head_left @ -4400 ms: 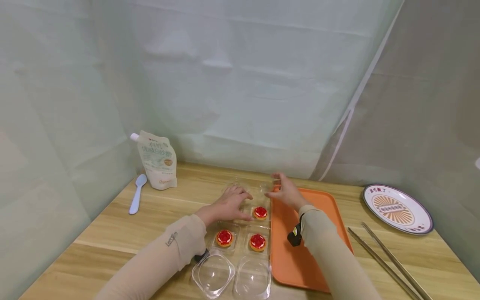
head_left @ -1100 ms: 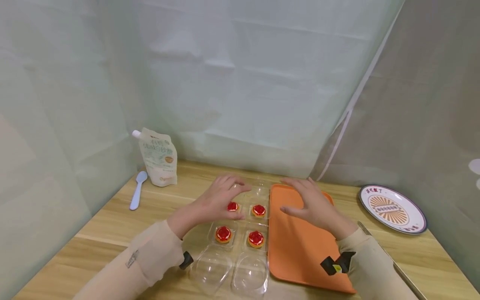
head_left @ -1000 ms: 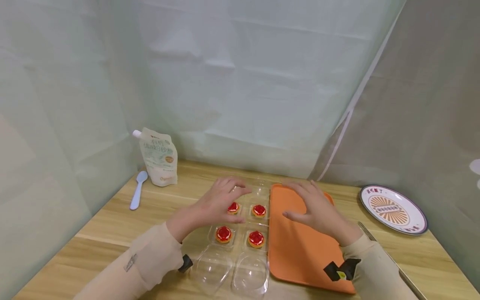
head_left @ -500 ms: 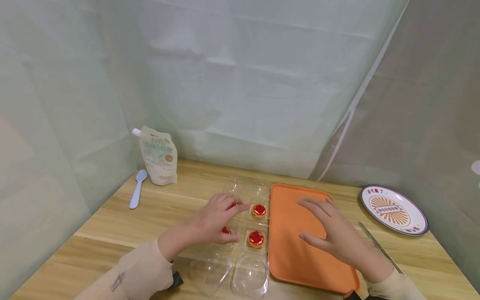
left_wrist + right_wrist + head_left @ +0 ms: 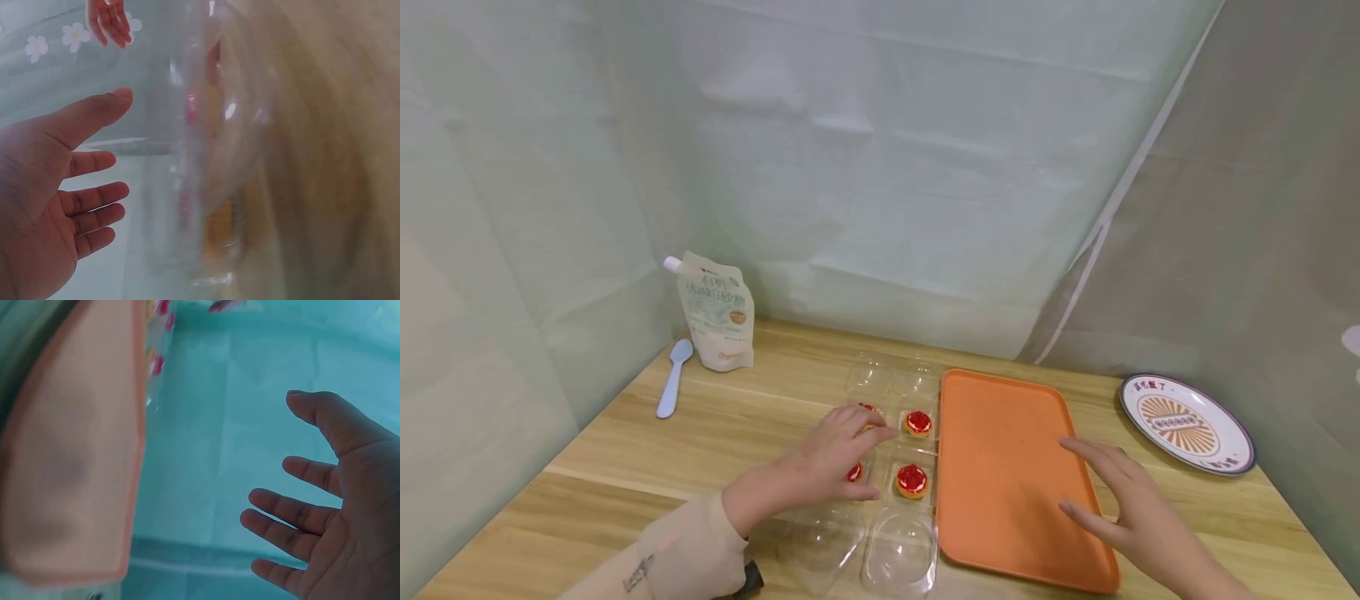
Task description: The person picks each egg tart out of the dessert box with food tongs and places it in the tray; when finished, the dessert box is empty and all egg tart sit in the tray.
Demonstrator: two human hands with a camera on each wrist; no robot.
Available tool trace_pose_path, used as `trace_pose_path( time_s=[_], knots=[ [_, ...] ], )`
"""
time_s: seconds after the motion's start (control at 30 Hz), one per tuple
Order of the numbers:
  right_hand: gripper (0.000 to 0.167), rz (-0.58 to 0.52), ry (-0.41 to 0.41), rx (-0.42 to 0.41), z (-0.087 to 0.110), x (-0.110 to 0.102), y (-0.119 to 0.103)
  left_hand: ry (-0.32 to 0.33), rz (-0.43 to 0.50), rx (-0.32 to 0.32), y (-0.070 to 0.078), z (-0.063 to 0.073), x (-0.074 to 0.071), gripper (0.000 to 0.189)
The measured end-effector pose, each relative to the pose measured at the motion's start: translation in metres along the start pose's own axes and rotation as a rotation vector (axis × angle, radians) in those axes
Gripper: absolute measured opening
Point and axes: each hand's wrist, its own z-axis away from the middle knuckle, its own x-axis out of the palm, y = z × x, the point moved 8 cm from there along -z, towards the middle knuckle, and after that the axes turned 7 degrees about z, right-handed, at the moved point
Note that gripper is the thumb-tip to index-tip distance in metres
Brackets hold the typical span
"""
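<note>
Lying leftmost: your smooth pale-blue spoon (image 5: 674, 379); beside it, a matte pouch (image 5: 718, 321), Chinese print. Four round, glossy red-topped tarts (image 5: 912, 482) sit in clear plastic containers (image 5: 901, 552); your left hand (image 5: 833, 457), thumb and fingers apart, grips nothing and partly covers the left two. Flat orange tray (image 5: 1000, 475); your right hand (image 5: 1133, 506) spreads empty, fingertips over its right edge. Far right: glossy plate (image 5: 1183, 425), sunburst print, rim characters.

Creased sheets (image 5: 880, 175) (mostly pale) on three sides of a wood-grain table (image 5: 625, 458) suggest a curtained-off booth.
</note>
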Motion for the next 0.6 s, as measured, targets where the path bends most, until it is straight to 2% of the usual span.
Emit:
trace_pose_path(
  time_s=[0.17,0.4,0.6],
  knots=[
    [0.071,-0.044,0.022,0.035,0.021,0.003,0.026,-0.019,0.037,-0.014,-0.002,-0.002,0.010,0.070],
    [0.064,-0.070,0.035,0.099,0.042,0.005,0.060,-0.076,0.150,-0.085,-0.010,-0.005,0.020,0.070],
    [0.057,-0.088,0.032,0.239,0.055,0.011,0.089,-0.097,0.192,-0.136,-0.021,-0.006,0.030,0.070]
  ],
)
